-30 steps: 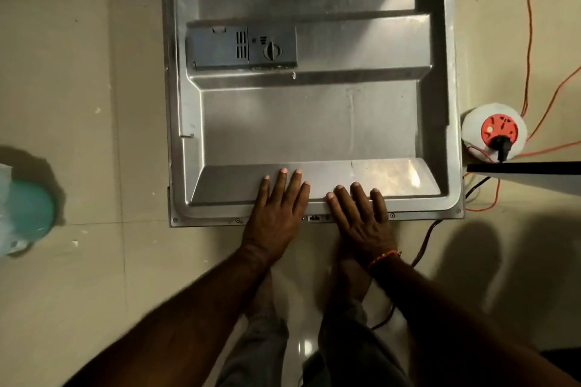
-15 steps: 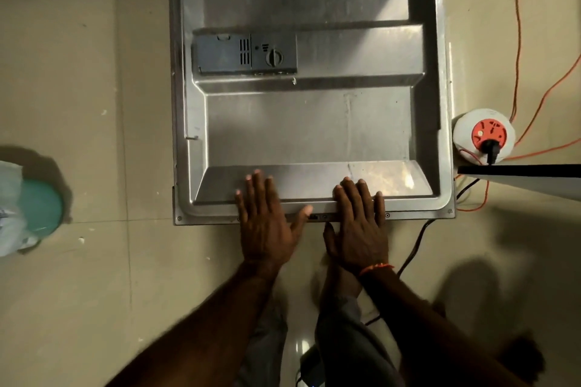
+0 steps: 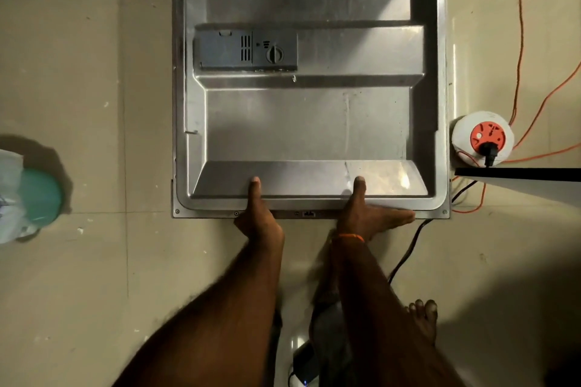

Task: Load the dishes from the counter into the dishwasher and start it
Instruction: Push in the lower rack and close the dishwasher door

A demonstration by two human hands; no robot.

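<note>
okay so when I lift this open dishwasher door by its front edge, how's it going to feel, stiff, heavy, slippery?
The dishwasher door looks like stiff pressed metal, so it probably won't flex. Its broad panel likely feels fairly heavy. The smooth, shiny lip under the left hand and right hand could be slippery.

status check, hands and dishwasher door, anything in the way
Left hand and right hand grip the near edge of the lowered dishwasher door, thumbs on top. Extension socket and cords beside the door's right edge.

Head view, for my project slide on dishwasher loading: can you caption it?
Both hands, left hand and right hand, grip the near edge of the lowered dishwasher door.
</note>
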